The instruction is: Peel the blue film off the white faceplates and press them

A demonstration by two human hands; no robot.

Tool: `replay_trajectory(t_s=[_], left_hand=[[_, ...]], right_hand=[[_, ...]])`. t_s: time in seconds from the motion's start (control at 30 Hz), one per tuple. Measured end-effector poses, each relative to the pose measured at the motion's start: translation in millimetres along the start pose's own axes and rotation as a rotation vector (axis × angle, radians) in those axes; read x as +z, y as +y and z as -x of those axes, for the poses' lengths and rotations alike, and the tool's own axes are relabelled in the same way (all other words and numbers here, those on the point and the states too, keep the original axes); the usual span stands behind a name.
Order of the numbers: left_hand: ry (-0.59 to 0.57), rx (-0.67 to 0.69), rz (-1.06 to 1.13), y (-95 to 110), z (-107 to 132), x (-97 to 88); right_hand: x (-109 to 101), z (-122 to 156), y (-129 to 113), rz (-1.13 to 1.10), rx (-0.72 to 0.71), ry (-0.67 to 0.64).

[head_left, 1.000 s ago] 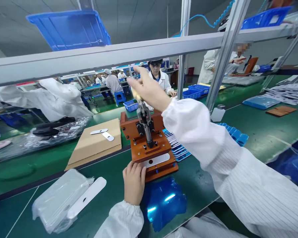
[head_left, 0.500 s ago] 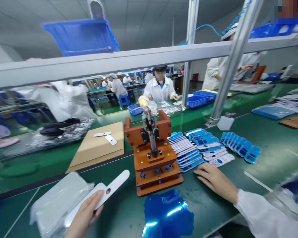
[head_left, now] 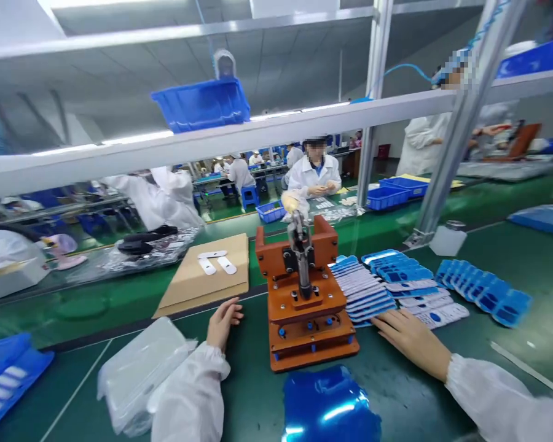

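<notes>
An orange press jig (head_left: 304, 301) with a metal lever (head_left: 300, 245) stands on the green mat between my hands. My left hand (head_left: 223, 322) lies just left of it, at the near edge of a flat cardboard box (head_left: 198, 282), fingers loosely apart and holding nothing. Three white oblong strips (head_left: 217, 264) rest on that box. My right hand (head_left: 410, 337) lies flat on the mat to the right of the jig. Its outstretched fingertips touch the nearest pieces in a fanned row of white and blue-filmed parts (head_left: 373, 285).
A sheet of blue film (head_left: 327, 405) lies in front of the jig and a clear plastic bag (head_left: 138, 368) at the near left. A blue tray (head_left: 4, 374) sits far left, more blue parts (head_left: 483, 288) and a white bottle (head_left: 447, 239) at right. Other workers sit beyond the frame rail (head_left: 258, 135).
My right hand left the lever and came down to the row of parts. My left hand carried a white strip from the jig to the cardboard box, where there are now three, and is empty.
</notes>
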State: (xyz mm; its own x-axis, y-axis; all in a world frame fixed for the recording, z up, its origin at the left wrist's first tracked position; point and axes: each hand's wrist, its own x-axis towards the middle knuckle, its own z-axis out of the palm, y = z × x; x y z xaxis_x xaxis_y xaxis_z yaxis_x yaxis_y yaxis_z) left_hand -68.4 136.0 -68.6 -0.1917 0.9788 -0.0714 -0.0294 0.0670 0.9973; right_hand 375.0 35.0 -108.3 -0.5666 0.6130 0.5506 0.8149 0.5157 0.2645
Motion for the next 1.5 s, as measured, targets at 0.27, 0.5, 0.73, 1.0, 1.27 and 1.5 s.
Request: replay_trajectory(t_s=[0.27,0.5,0.73,1.0,1.27,1.5], left_hand=[[0.031,0.110,-0.189,-7,9,3.9],[0.109,0.150,-0.210,-10,33,8.0],[0.055,0.120,-0.211,-1,105,28.5],[-0.410,-0.141,0.053,35,194,131.6],[-0.401,-0.209,0.029,27,199,125.8],[-0.310,0.057,-0.290,5,205,115.4]], right_hand=[[-15,-7,-13,0.047,0.194,-0.204],[-53,7,-35,-0.329,0.376,-0.319],[-95,-2,-36,-0.912,0.989,-0.238],[-107,-81,-121,-1.289,0.780,-0.098],[-85,-114,-120,-1.689,0.868,-0.213],[-83,-128,-158,-2.041,1.218,-0.175]])
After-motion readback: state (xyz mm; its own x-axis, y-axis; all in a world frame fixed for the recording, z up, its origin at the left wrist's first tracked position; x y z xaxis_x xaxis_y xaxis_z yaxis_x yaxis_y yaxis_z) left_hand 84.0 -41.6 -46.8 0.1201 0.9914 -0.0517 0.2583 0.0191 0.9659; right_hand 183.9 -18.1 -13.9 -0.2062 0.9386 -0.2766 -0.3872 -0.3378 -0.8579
